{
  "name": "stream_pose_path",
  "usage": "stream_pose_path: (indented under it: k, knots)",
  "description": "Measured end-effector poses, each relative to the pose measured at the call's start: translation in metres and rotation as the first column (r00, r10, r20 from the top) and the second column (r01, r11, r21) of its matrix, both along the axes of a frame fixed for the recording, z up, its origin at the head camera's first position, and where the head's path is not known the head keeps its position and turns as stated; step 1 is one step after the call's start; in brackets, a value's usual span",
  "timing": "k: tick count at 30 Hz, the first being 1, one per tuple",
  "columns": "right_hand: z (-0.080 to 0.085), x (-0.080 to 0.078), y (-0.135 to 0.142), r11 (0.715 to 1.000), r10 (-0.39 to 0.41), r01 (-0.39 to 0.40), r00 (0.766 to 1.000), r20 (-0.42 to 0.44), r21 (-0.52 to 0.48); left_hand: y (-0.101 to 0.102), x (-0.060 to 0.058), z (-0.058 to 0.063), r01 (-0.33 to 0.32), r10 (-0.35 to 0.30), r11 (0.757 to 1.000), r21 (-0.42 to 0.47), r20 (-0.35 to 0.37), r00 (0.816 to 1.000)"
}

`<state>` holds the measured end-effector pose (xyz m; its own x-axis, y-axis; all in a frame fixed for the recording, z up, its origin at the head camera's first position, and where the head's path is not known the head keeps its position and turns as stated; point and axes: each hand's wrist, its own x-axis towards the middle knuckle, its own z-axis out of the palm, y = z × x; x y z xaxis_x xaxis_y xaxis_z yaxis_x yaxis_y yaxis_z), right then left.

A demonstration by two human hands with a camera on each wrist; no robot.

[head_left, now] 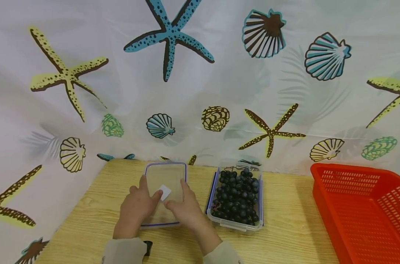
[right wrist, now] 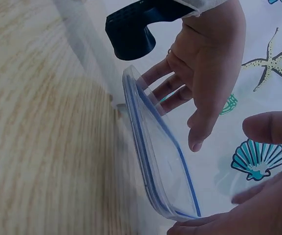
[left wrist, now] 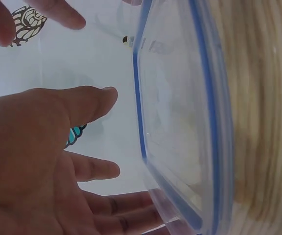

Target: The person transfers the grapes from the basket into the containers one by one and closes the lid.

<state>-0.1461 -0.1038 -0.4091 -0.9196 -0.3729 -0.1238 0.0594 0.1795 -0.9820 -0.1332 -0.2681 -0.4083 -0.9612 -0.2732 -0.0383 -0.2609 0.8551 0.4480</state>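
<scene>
A clear rectangular plastic lid with a blue seal [head_left: 167,165] lies on the wooden table in the head view. My left hand [head_left: 136,205] is along its left side, my right hand [head_left: 186,209] along its right. In the left wrist view, the left fingers [left wrist: 126,203] reach the lid's edge while the thumb stays raised above it. The right hand [right wrist: 248,210] has its fingertips at the near edge in the right wrist view. Between the thumbs shows a small white square [head_left: 166,192], right at the left thumb's tip.
A clear plastic box [head_left: 234,224] of dark grapes [head_left: 236,196] stands right of the lid, with blue strips along its sides. Farther right is a red slotted basket [head_left: 362,220]. A cloth printed with starfish and shells [head_left: 200,84] hangs behind the wooden table [head_left: 286,212].
</scene>
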Motion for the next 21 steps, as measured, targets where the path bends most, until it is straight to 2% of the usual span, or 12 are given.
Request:
stream_pose_path:
  k: [5, 13, 21]
  knots:
    - [0.003, -0.003, 0.004, 0.998, -0.054, 0.055, 0.998, 0.014, -0.034, 0.001, 0.001, 0.007, -0.016, 0.015, 1.000, -0.005, -0.047, 0.999]
    - [0.008, -0.003, 0.006, 0.993, -0.089, 0.094, 0.994, 0.063, -0.076, 0.003, 0.002, 0.015, -0.036, 0.034, 0.999, -0.017, -0.108, 0.994]
    - [0.012, -0.005, 0.009, 0.982, -0.116, 0.127, 0.990, 0.084, -0.137, 0.006, 0.004, 0.023, -0.061, 0.067, 0.997, 0.047, -0.121, 0.990]
